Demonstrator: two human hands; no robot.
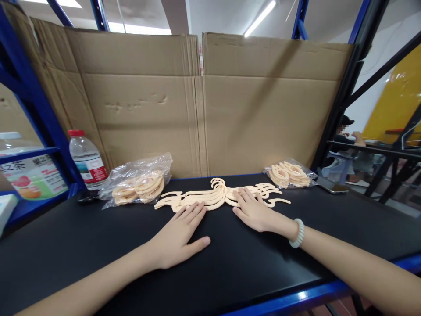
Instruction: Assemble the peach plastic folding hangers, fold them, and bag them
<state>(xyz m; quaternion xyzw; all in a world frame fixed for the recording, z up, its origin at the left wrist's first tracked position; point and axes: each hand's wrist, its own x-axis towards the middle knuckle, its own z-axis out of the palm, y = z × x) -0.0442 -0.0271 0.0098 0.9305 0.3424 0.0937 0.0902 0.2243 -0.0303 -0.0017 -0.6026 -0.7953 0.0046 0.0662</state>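
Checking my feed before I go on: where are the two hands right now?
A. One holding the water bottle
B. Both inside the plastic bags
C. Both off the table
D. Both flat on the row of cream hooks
D: the left hand and right hand lie open, fingertips on the cream hooks, away from the bags and bottle.

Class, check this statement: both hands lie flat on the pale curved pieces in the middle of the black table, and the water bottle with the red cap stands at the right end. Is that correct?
Not quite. In the head view the water bottle stands at the left end of the black table, not the right. The left hand and right hand do rest on the pale curved pieces.
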